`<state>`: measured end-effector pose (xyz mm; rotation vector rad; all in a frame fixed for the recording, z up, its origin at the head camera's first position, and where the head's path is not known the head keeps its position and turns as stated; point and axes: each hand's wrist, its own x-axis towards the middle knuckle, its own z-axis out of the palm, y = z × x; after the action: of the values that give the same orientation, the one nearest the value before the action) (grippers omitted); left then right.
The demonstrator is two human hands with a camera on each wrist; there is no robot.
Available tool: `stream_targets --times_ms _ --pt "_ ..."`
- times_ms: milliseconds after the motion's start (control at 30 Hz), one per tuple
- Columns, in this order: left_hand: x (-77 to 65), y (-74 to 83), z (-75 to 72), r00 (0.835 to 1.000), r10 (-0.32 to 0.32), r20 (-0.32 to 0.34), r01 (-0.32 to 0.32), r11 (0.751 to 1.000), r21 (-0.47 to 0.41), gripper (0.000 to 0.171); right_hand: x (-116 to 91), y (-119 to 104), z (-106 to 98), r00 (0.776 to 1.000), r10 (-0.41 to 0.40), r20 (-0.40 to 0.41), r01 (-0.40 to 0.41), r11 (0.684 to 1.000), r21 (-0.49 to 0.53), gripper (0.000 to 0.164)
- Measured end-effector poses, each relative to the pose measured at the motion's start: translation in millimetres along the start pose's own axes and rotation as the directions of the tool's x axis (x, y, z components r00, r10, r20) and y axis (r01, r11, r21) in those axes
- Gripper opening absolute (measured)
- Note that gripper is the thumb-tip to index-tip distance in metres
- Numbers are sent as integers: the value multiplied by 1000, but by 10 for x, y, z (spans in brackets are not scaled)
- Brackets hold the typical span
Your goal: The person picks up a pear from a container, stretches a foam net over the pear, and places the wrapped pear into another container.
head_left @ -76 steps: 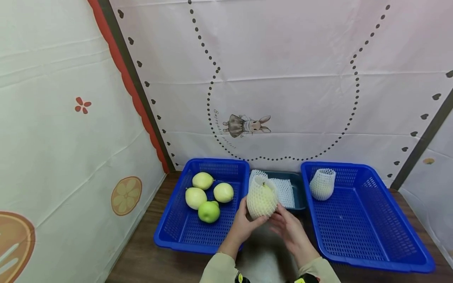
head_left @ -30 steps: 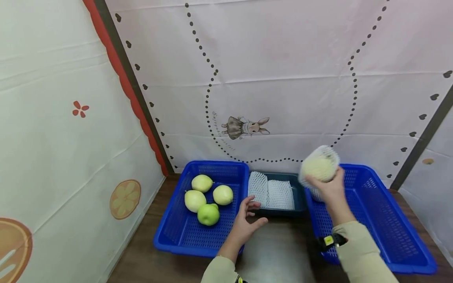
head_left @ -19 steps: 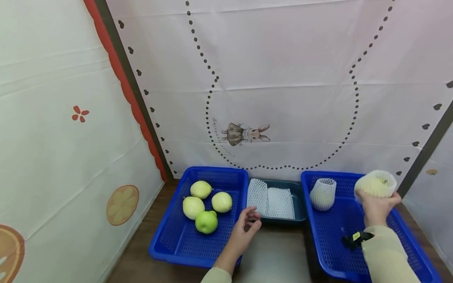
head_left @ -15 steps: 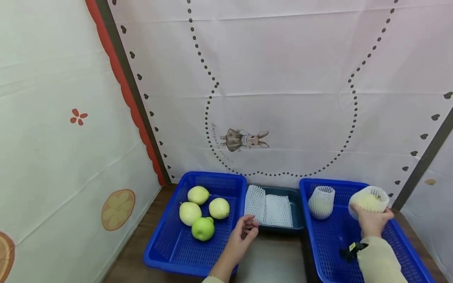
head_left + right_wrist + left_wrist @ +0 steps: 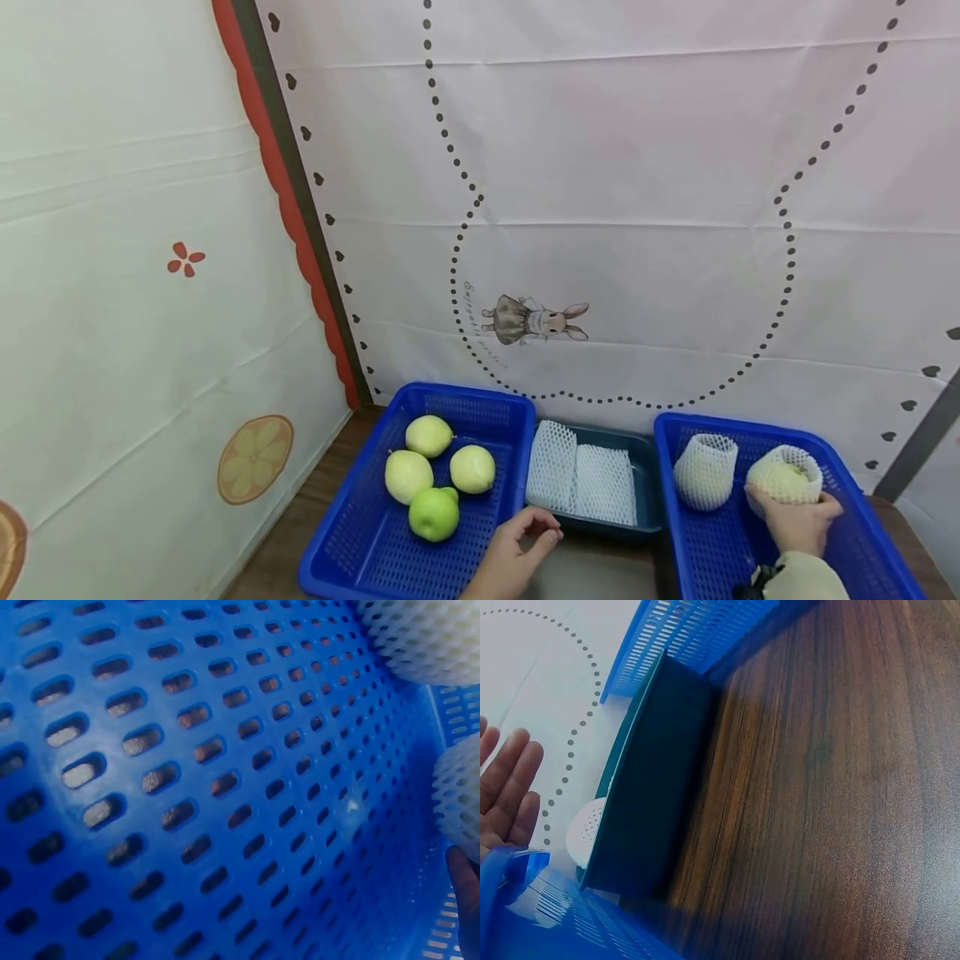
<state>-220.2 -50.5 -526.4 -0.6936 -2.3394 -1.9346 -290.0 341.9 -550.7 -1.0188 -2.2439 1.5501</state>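
Observation:
My right hand (image 5: 804, 523) grips a pale yellow pear in a white foam net sleeve (image 5: 783, 475), low inside the right blue basket (image 5: 671, 521). Just left of it stands another net-sleeved pear (image 5: 706, 472). In the right wrist view a fingertip (image 5: 463, 889) touches the held pear's netting (image 5: 459, 796). My left hand (image 5: 516, 552) holds nothing; its fingers bend loosely in front of the dark green tray (image 5: 651, 475). White foam net sleeves (image 5: 603, 483) lie in that tray.
The left blue basket (image 5: 360, 575) holds several pale yellow pears (image 5: 408, 477) and a greener fruit (image 5: 434, 514). Both baskets and the tray stand on a dark wood table (image 5: 802, 787), with a printed cloth wall (image 5: 637, 250) behind. Basket rims flank the tray.
My right hand has carried the net-sleeved pear from between both hands rightward, then lowered it into the right basket. My left hand let go of it and stays near the tray.

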Motion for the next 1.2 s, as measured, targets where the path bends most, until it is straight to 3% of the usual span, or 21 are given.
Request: stream_targets --times_ms 133,367,567,833,967,1133,1200 --pt "-8 -14 10 1000 20 17 -20 1000 -5 18 23 31 7 1000 -2 0 2 1000 -12 110" --pt "-30 -23 -3 1000 -21 18 21 1000 -20 20 82 139 75 1000 -9 -11 9 1000 -29 106" --pt "9 -36 -10 1000 -15 20 15 1000 -24 22 161 111 115 1000 -15 14 16 999 -50 110" --pt "18 -55 7 998 63 9 -63 998 -10 16 99 104 106 990 -118 -80 104 981 -162 101" --pt "23 -58 6 997 71 10 -71 997 1 15 39 63 37 995 -97 -22 93 982 -165 105" --pt "17 -20 -4 1000 -13 4 13 1000 -16 14 90 30 -107 992 -45 115 55 995 -88 103" --pt "18 0 1 998 -56 2 56 998 -21 13 197 92 -168 989 12 149 -7 999 -33 102"
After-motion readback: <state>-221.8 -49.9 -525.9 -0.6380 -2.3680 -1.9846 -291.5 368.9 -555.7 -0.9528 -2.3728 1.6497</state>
